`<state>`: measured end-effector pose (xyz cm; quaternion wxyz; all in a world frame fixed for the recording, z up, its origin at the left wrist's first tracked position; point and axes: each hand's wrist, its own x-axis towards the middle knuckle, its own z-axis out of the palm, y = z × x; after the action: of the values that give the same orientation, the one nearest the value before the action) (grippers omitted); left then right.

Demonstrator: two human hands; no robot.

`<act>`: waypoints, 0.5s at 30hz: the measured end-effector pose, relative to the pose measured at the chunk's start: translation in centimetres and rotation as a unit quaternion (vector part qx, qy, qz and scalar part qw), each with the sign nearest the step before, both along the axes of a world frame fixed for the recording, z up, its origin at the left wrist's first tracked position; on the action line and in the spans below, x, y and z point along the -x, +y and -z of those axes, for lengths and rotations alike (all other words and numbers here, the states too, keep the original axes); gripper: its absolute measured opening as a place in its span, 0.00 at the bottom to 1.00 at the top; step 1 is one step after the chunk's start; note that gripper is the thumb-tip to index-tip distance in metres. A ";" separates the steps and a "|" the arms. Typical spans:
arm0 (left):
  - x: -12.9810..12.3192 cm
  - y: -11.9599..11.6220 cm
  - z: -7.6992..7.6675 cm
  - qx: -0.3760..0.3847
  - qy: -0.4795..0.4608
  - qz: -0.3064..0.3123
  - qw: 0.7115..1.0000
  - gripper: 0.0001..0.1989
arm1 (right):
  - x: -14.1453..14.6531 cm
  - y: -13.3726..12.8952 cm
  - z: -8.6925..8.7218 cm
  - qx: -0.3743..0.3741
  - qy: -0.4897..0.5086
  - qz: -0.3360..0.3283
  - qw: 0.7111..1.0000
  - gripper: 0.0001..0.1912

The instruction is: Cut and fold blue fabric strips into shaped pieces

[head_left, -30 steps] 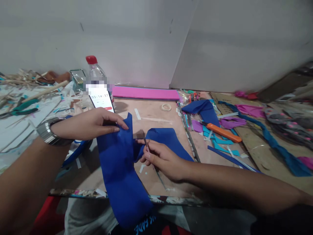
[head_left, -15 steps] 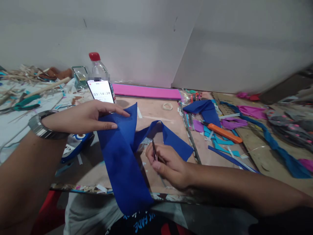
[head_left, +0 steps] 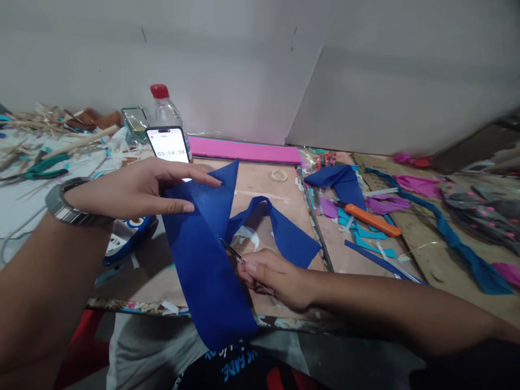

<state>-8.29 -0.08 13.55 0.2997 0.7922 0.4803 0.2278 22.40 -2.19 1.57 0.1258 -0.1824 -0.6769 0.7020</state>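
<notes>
A wide blue strip of cloth-like material (head_left: 207, 271) lies folded over the table, its near end hanging past the front edge. My left hand (head_left: 150, 189) lies on its upper part, thumb and fingers spread apart over the fold. In my right hand (head_left: 272, 276) is a slim metal tool (head_left: 231, 248) with a dark pointed tip; its exact kind is hard to make out. That tip reaches the strip's right edge, just below the fold. Beyond it, a looped length of the same blue material (head_left: 284, 227) extends right.
A phone (head_left: 170, 146) showing a timer leans on a red-capped bottle (head_left: 164, 111). Behind lies a pink strip (head_left: 244, 150); a rubber band ring (head_left: 279, 175) is nearby. At right are an orange utility knife (head_left: 371, 219) and coloured scraps. Green-handled pliers (head_left: 44, 168) lie left.
My right hand has turned the tool from upright to pointing left, bringing its tip to the blue strip. The strip's upper corner has shifted slightly right and up under my left hand.
</notes>
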 end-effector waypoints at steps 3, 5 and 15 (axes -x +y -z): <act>0.0 0.0 -0.1 -0.005 -0.007 0.000 1.000 0.25 | 0.0 0.0 0.0 -0.005 0.002 0.015 1.000 0.29; -0.1 0.0 -0.2 -0.007 -0.009 -0.001 1.000 0.25 | 0.0 0.1 -0.2 -0.028 0.001 0.006 1.000 0.30; -0.9 0.0 0.0 0.010 -0.037 0.011 0.999 0.24 | 0.2 0.0 -0.6 -0.114 -0.005 -0.015 0.993 0.29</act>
<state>-7.35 -0.11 13.60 0.3271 0.7855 0.4628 0.2487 22.15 -2.15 2.13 0.1317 -0.1598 -0.7558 0.6212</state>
